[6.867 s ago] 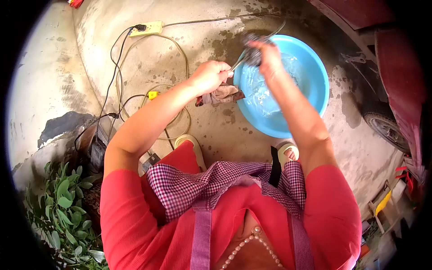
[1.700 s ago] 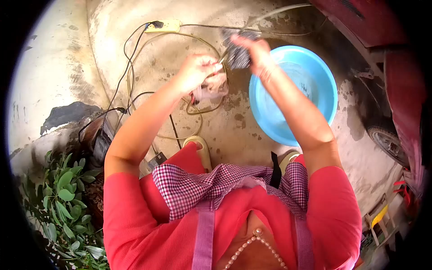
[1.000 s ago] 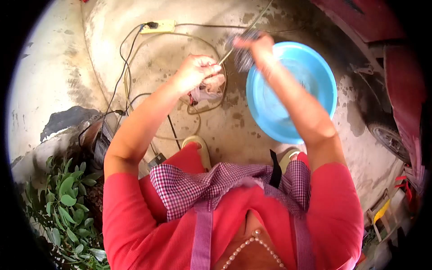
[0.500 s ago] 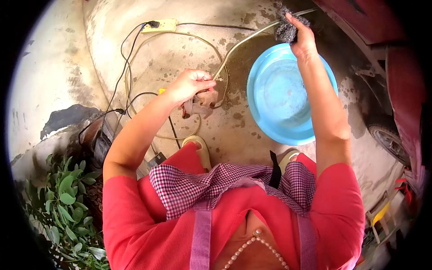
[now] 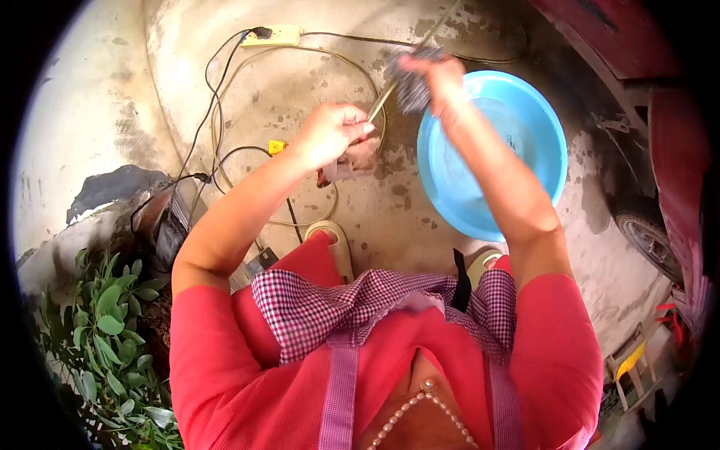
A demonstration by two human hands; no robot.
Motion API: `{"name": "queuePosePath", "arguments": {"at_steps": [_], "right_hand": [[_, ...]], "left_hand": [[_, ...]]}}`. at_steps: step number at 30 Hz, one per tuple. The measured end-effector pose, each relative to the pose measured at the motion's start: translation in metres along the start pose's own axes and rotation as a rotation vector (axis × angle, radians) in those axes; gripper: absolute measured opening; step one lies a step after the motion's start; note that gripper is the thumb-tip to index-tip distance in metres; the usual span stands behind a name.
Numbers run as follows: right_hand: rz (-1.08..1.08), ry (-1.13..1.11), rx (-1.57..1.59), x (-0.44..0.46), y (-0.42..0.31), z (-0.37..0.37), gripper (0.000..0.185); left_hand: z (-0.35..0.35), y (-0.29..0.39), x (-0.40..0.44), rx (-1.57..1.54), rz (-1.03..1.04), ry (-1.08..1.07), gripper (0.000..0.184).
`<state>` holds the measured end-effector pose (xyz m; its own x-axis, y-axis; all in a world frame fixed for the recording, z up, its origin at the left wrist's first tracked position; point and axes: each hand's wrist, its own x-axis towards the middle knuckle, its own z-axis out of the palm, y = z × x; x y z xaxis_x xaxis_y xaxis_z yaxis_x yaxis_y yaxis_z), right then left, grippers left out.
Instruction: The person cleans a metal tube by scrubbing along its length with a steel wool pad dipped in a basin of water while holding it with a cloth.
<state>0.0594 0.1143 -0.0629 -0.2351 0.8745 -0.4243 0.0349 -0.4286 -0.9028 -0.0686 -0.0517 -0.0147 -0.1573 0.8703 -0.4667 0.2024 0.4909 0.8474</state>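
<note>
My left hand [image 5: 335,135] is closed on a pale greenish cable [image 5: 382,101], with a crumpled brownish cloth [image 5: 355,160] hanging just under the fingers. Slightly blurred, my right hand [image 5: 442,79] grips a dark grey scouring pad [image 5: 412,84] pressed around the same cable, up and to the right of my left hand. Below and to the right of the pad stands a light blue basin [image 5: 555,154] with water in it, partly covered by my right forearm. Past the pad the cable runs up toward the top edge.
A yellow power strip [image 5: 271,34] with a black plug lies at the upper left, with loops of cable on the floor. A yellow connector [image 5: 277,147] lies beside my left wrist. Leafy plants [image 5: 112,330] stand lower left; a wheel [image 5: 649,232] and red panels are at right.
My right hand with the pad moved from the far upper right back down-left along the cable, nearer my left hand. My left hand rose slightly and moved a little right, still holding the cable.
</note>
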Motion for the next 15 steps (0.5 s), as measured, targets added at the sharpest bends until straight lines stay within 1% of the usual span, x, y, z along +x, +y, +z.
{"name": "queuePosePath", "arguments": {"at_steps": [1,2,3,6,7,8,9,10,12,14,15], "right_hand": [[0.111,-0.141,0.26,0.02,-0.012,-0.021,0.039],[0.036,-0.09,0.355,0.027,-0.025,-0.032,0.034],[0.011,-0.037,0.356,0.02,-0.034,-0.034,0.033],[0.065,0.019,0.335,0.024,-0.021,-0.031,0.029],[0.04,-0.138,0.381,0.012,-0.019,-0.026,0.035],[0.089,-0.279,0.349,-0.002,-0.015,-0.022,0.043],[0.137,-0.338,0.229,-0.019,-0.012,-0.015,0.05],[0.082,-0.28,0.079,-0.041,-0.005,-0.002,0.049],[0.116,-0.389,0.224,-0.074,0.005,0.009,0.048],[0.204,-0.39,0.286,-0.061,-0.001,0.006,0.046],[0.101,-0.362,0.174,-0.046,0.004,0.007,0.048]], "left_hand": [[0.002,0.003,-0.008,-0.022,-0.02,-0.016,0.01],[0.002,0.008,-0.012,-0.04,-0.04,-0.033,0.01],[0.001,0.014,-0.011,-0.025,-0.022,-0.033,0.011],[-0.008,0.016,-0.003,0.254,-0.036,-0.058,0.008],[-0.01,0.015,0.004,0.217,-0.023,-0.042,0.008],[-0.009,0.008,0.008,0.18,-0.021,-0.035,0.007],[-0.006,0.003,0.01,0.142,-0.023,-0.034,0.007],[-0.004,0.004,0.012,0.057,-0.009,-0.037,0.007],[-0.002,0.011,0.016,-0.113,0.027,-0.031,0.006],[-0.001,-0.003,0.019,-0.004,0.041,-0.019,0.007],[-0.003,0.001,0.016,0.052,0.043,-0.012,0.007]]}}
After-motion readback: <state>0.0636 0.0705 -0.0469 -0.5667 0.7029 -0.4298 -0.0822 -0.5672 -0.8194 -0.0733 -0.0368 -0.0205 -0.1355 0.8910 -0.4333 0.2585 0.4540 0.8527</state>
